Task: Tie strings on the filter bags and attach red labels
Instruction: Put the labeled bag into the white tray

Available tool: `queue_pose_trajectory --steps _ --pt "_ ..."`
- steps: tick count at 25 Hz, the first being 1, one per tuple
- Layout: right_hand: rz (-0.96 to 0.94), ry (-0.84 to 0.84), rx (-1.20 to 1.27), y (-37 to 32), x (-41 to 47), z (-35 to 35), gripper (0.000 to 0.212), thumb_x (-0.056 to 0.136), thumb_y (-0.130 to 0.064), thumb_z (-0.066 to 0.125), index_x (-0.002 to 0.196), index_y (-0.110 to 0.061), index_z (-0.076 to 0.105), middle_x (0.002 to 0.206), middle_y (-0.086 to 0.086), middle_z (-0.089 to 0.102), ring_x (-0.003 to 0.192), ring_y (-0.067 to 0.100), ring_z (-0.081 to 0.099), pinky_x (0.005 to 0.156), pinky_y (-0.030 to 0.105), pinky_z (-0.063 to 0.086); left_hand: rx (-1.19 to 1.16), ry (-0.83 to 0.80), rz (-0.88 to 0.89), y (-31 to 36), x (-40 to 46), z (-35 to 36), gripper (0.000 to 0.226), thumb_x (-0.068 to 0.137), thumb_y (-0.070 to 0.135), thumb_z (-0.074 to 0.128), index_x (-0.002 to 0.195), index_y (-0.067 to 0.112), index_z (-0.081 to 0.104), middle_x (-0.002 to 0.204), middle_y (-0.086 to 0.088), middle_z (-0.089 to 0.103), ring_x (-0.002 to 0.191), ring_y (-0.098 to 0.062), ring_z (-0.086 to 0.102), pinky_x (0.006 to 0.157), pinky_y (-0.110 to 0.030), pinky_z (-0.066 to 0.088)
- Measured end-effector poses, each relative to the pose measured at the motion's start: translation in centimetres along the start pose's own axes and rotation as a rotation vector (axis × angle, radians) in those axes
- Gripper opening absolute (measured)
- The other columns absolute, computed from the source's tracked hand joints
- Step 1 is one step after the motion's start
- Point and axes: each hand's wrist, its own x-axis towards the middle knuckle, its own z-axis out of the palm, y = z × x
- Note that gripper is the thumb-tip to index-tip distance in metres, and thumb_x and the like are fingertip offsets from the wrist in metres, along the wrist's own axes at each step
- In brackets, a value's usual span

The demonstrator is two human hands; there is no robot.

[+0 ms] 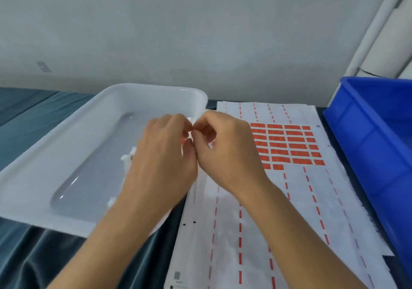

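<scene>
Pinching something tiny at the centre of the frame, both hands meet fingertip to fingertip, and a sliver of red label [183, 141] peeks out in the gap under the left hand's curled fingers. The left hand [165, 152] has thumb and forefinger drawn in tight; the right hand [225, 146] mirrors it, fingers bent narrow, tips pressed against the left's. Whether a string runs between them, I can't tell, it's too fine and blurred.

Just under the left hand and wrist, small white pieces [128, 156] poke out, filter bags by the look of them, lying in the white tray [66, 146], with another bit showing lower down by the forearm. The tray fills the left middle of the frame, its shallow bottom shining.

Right of the hands lies the label sheet [245, 233], white backing paper with dashed red lines running down it, and a block of red labels [289, 144] in rows at centre right, just beside the right hand's knuckles. More sheets lie stacked beneath.

At the far right edge stands a blue plastic bin [374, 146]. Everything rests on a dark teal cloth [33, 255], with a pale wall [178, 32] across the upper frame.
</scene>
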Motion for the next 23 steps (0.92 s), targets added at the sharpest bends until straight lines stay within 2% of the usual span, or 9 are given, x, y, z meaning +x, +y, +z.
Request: queue_pose_trajectory --steps 3,6,8,12,14,17,20,22,23 --pt "0.128 -0.008 -0.085 2.3 -2.8 -3.2 0.003 0.097 -0.028 0.066 0.094 -0.029 0.067 0.087 -0.015 0.07 0.077 0.004 0.065 0.07 0.021 0.056 0.112 -0.029 0.187 3.4 -1.7 3.0 0.023 0.079 0.002 0.05 0.091 0.012 0.065 0.088 -0.005 0.061 0.094 -0.03 0.055 0.078 -0.044 0.048" --pt "0.39 -0.135 -0.284 5.5 -6.8 -6.2 0.004 0.102 -0.038 0.059 0.099 -0.035 0.061 0.093 -0.016 0.07 0.077 0.006 0.066 0.078 0.026 0.06 0.027 -0.328 0.148 6.3 -3.6 7.5 0.025 0.086 0.008 0.052 0.103 0.022 0.064 0.101 0.005 0.061 0.099 -0.018 0.056 0.082 -0.033 0.05" --pt "0.53 -0.212 -0.39 7.2 -9.0 -7.7 0.005 0.104 -0.037 0.055 0.099 -0.036 0.057 0.091 -0.014 0.067 0.077 0.006 0.065 0.08 0.028 0.06 -0.068 -0.447 0.093 7.8 -4.8 10.3 0.019 0.097 0.02 0.048 0.107 0.03 0.06 0.106 0.012 0.061 0.097 -0.009 0.054 0.084 -0.027 0.051" --pt "0.618 -0.232 -0.403 8.8 -10.1 -10.6 0.008 0.106 -0.031 0.051 0.103 -0.031 0.058 0.094 -0.009 0.066 0.079 0.007 0.063 0.079 0.027 0.058 -0.027 -0.476 0.208 10.7 -4.7 13.7 0.004 0.099 0.032 0.052 0.102 0.034 0.054 0.104 0.013 0.064 0.087 -0.008 0.053 0.086 -0.029 0.054" --pt "0.637 -0.253 -0.399 8.5 -9.4 -12.0 0.01 0.106 -0.029 0.05 0.103 -0.028 0.059 0.096 -0.007 0.067 0.082 0.009 0.064 0.082 0.029 0.058 -0.016 -0.482 0.225 11.8 -4.2 14.1 0.013 0.097 0.033 0.058 0.1 0.037 0.047 0.104 0.013 0.065 0.084 -0.009 0.051 0.083 -0.025 0.049" --pt "0.654 -0.148 -0.416 6.9 -7.5 -14.3 0.009 0.105 -0.029 0.054 0.108 -0.024 0.06 0.104 -0.003 0.068 0.088 0.013 0.066 0.085 0.034 0.059 -0.153 -0.481 0.19 13.8 -3.1 13.7 0.026 0.094 0.027 0.068 0.114 0.034 0.054 0.11 0.014 0.065 0.087 -0.007 0.056 0.076 -0.017 0.042" --pt "0.613 0.089 -0.686 4.7 -6.0 -17.8 0.012 0.102 -0.03 0.058 0.107 -0.02 0.059 0.089 -0.002 0.061 0.08 0.017 0.056 0.065 0.028 0.048 -0.427 -0.454 0.237 17.3 -1.4 12.6 0.037 0.094 0.023 0.072 0.124 0.031 0.054 0.108 0.017 0.063 0.089 -0.005 0.059 0.07 -0.013 0.042" --pt "0.628 0.186 -0.859 3.4 -6.5 -21.2 0.008 0.098 -0.025 0.063 0.103 -0.018 0.061 0.078 -0.003 0.051 0.076 0.021 0.048 0.054 0.029 0.033 -0.536 -0.462 0.34 20.1 -0.7 12.1 0.039 0.096 0.022 0.069 0.132 0.028 0.055 0.112 0.012 0.065 0.095 -0.006 0.06 0.076 -0.02 0.048" --pt "0.667 0.186 -0.909 3.1 -7.3 -22.9 0.008 0.096 -0.021 0.064 0.103 -0.018 0.064 0.079 -0.001 0.054 0.077 0.023 0.049 0.054 0.031 0.032 -0.533 -0.467 0.41 21.4 -0.6 12.1 0.038 0.098 0.025 0.066 0.135 0.027 0.055 0.117 0.009 0.065 0.102 -0.008 0.06 0.081 -0.024 0.051"
